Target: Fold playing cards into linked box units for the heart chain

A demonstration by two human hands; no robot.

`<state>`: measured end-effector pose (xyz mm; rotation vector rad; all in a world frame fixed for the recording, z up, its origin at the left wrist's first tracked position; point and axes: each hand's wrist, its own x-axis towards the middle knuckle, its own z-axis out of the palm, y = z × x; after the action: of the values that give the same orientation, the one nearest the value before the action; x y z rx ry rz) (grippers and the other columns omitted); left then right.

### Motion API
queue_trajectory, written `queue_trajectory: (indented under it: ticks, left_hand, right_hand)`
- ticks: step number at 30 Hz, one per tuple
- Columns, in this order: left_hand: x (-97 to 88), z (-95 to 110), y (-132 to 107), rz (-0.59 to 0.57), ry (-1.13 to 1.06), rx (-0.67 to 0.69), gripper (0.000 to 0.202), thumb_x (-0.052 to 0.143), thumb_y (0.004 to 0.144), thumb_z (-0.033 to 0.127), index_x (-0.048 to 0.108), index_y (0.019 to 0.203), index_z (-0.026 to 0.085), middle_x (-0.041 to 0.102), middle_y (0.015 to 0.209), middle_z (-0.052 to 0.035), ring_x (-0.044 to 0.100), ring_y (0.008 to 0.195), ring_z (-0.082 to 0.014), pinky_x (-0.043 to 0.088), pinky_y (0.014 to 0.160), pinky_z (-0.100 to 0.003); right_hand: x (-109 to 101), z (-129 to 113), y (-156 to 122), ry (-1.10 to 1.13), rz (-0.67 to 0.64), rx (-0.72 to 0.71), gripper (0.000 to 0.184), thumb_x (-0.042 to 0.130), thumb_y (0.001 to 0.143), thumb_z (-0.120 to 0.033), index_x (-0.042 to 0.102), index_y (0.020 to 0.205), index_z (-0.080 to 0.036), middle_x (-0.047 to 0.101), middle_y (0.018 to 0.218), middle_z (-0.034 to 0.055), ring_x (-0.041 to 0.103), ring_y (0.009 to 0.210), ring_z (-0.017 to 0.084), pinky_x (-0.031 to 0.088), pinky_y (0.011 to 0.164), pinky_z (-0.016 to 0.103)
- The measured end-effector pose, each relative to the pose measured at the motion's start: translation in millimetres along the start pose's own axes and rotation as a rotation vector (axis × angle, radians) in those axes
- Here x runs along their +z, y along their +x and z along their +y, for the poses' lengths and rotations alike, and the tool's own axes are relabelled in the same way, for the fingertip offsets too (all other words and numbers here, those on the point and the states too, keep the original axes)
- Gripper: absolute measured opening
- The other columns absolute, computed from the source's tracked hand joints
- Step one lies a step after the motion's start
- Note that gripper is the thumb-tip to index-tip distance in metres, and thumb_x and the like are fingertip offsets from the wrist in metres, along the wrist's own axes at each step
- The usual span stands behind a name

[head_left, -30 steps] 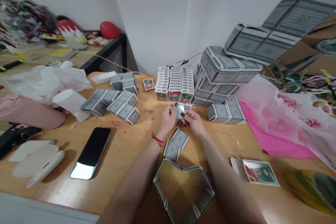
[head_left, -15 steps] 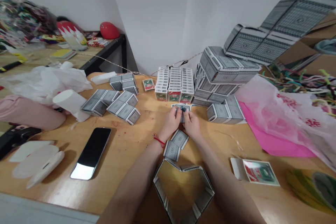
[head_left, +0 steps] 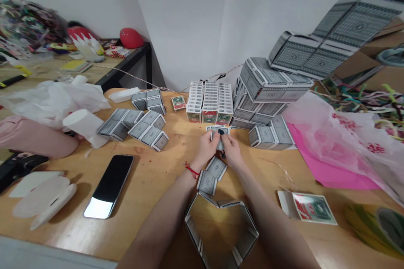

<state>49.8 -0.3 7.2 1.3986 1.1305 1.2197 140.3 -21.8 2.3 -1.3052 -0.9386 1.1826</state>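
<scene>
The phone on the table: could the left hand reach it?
Probably yes: the phone lies flat, off to the left hand's left, with wooden tabletop showing between them. That hand is holding a patterned card with the right hand, though, so it would likely need freeing first.

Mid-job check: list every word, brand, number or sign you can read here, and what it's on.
No text reads clearly.
Translucent bag: red print, too blurred.
Open card box at right: red-and-green face, too blurred.
Stacked card boxes: labels too small.
Red-and-white packets: too small.
Loose patterned cards: no legible words.
</scene>
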Motion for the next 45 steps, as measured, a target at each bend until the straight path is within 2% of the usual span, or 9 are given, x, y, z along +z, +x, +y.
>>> queue_trajectory:
  ticks: [8, 16, 20, 25, 30, 34, 38, 42, 45]
  left_hand:
    - [4.7, -1, 1, 0.104, -0.126, -0.142, 0.037, 0.051, 0.073, 0.041, 0.035, 0.050, 0.016, 0.030, 0.047, 0.0060, 0.028, 0.045, -0.0052, 0.023, 0.043, -0.020]
    - [10.1, -3, -1, 0.100, -0.393, -0.354, 0.031, 0.050, 0.073, 0.041, 0.040, 0.056, 0.017, 0.037, 0.046, 0.0052, 0.032, 0.041, -0.0058, 0.026, 0.039, -0.020]
    - [8.7, -4, 2, 0.132, -0.352, -0.291, 0.031, 0.050, 0.074, 0.042, 0.044, 0.058, 0.016, 0.040, 0.048, 0.0044, 0.034, 0.043, -0.0061, 0.029, 0.041, -0.020]
    - [8.5, -11, 5, 0.169, -0.262, -0.192, 0.035, 0.045, 0.078, 0.047, 0.049, 0.066, 0.014, 0.047, 0.057, 0.0019, 0.040, 0.049, -0.0073, 0.034, 0.047, -0.019]
    - [8.6, -22, 2, 0.089, -0.077, -0.080, 0.030, 0.040, 0.083, 0.041, 0.050, 0.075, 0.014, 0.052, 0.065, -0.0009, 0.046, 0.058, -0.0099, 0.038, 0.054, -0.021]
    - [9.5, -22, 3, 0.036, 0.080, -0.001, 0.021, 0.045, 0.081, 0.034, 0.052, 0.082, 0.015, 0.057, 0.075, -0.0031, 0.051, 0.068, -0.0121, 0.040, 0.062, -0.024]
    - [6.7, -13, 3, -0.001, 0.151, 0.020, 0.015, 0.046, 0.080, 0.026, 0.053, 0.085, 0.015, 0.059, 0.079, -0.0046, 0.054, 0.072, -0.0137, 0.041, 0.066, -0.026]
    - [-15.9, -4, -9, -0.037, 0.185, -0.006, 0.012, 0.049, 0.078, 0.026, 0.052, 0.080, 0.014, 0.057, 0.069, -0.0020, 0.051, 0.062, -0.0126, 0.040, 0.060, -0.025]
    - [-46.1, -3, -25, 0.049, 0.182, -0.025, 0.015, 0.049, 0.078, 0.028, 0.051, 0.084, 0.014, 0.057, 0.073, -0.0022, 0.052, 0.066, -0.0126, 0.040, 0.061, -0.024]
  right_hand:
    - [2, -7, -6, -0.264, 0.081, -0.247, 0.036, 0.040, 0.080, -0.049, 0.038, 0.058, -0.020, 0.035, 0.051, -0.0049, 0.032, 0.049, 0.009, 0.025, 0.047, 0.023]
    - [2, -8, -12, -0.304, 0.110, -0.256, 0.039, 0.037, 0.082, -0.052, 0.037, 0.058, -0.021, 0.037, 0.047, -0.0041, 0.033, 0.046, 0.010, 0.025, 0.046, 0.024]
    - [-1, -1, -6, -0.303, 0.095, -0.239, 0.039, 0.036, 0.082, -0.052, 0.038, 0.059, -0.021, 0.038, 0.050, -0.0037, 0.034, 0.047, 0.010, 0.026, 0.045, 0.023]
    - [-4, 2, 2, -0.160, 0.062, -0.191, 0.032, 0.042, 0.079, -0.052, 0.048, 0.077, -0.020, 0.045, 0.056, -0.0041, 0.039, 0.047, 0.010, 0.032, 0.044, 0.022]
    - [-3, 3, 4, -0.064, 0.080, -0.092, 0.028, 0.039, 0.080, -0.049, 0.044, 0.081, -0.022, 0.036, 0.044, -0.0085, 0.034, 0.035, 0.010, 0.027, 0.036, 0.022]
    - [-2, 5, 9, -0.215, 0.191, -0.206, 0.025, 0.041, 0.079, -0.043, 0.048, 0.085, -0.020, 0.053, 0.066, -0.0012, 0.048, 0.054, 0.013, 0.039, 0.051, 0.023]
    - [2, 5, 9, -0.335, 0.272, -0.260, 0.021, 0.040, 0.078, -0.038, 0.049, 0.084, -0.020, 0.058, 0.078, 0.0037, 0.053, 0.071, 0.016, 0.042, 0.065, 0.027]
    - [-1, 5, -1, -0.280, 0.188, -0.214, 0.026, 0.043, 0.077, -0.045, 0.048, 0.085, -0.021, 0.052, 0.060, -0.0026, 0.049, 0.049, 0.014, 0.038, 0.047, 0.024]
    - [-13, 9, -11, -0.135, 0.175, -0.190, 0.030, 0.044, 0.076, -0.050, 0.047, 0.085, -0.021, 0.045, 0.050, -0.0070, 0.043, 0.041, 0.012, 0.037, 0.043, 0.023]
